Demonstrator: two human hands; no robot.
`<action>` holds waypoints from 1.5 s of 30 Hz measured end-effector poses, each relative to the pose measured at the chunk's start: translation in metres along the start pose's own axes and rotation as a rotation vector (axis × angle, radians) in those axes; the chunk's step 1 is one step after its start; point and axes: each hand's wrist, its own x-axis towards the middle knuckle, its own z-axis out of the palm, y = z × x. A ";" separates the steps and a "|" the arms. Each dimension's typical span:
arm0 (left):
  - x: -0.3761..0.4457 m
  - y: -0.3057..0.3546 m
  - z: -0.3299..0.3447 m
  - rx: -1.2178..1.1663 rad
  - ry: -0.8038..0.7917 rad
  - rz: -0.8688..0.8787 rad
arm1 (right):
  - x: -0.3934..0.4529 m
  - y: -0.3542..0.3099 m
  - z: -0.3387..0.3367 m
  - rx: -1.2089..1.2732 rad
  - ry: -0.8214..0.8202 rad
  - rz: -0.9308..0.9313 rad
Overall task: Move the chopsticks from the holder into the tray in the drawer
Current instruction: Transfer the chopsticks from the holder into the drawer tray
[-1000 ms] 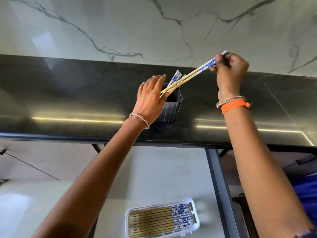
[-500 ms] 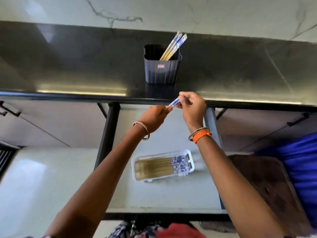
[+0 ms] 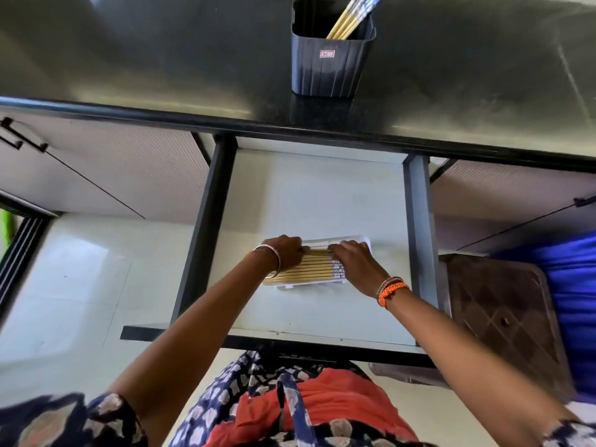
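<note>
Head view: both hands are down in the open drawer (image 3: 322, 195), over the white tray (image 3: 351, 241) that lies near the middle of the drawer floor. The left hand (image 3: 285, 253) and right hand (image 3: 353, 259) each have fingers curled at the far side of the tray, apparently pinching a chopstick (image 3: 317, 251) laid along its far edge, though the grasp is partly hidden. More chopsticks (image 3: 306, 271) lie side by side in the tray. On the worktop (image 3: 161, 59), near its front edge, stands the dark holder (image 3: 329, 66) with several chopsticks left (image 3: 346, 22) leaning in it.
</note>
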 end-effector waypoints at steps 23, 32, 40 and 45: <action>-0.008 -0.053 0.050 -0.578 0.118 -0.489 | 0.024 0.012 0.011 -0.036 -0.324 -0.133; 0.000 -0.063 0.049 -0.633 0.112 -0.494 | 0.040 -0.007 0.022 0.073 -0.305 -0.104; 0.020 -0.059 -0.003 -0.600 0.218 -0.463 | 0.061 -0.009 -0.048 0.142 -0.071 -0.102; 0.042 -0.013 -0.140 -0.544 0.699 -0.112 | 0.123 0.009 -0.182 0.478 0.635 -0.050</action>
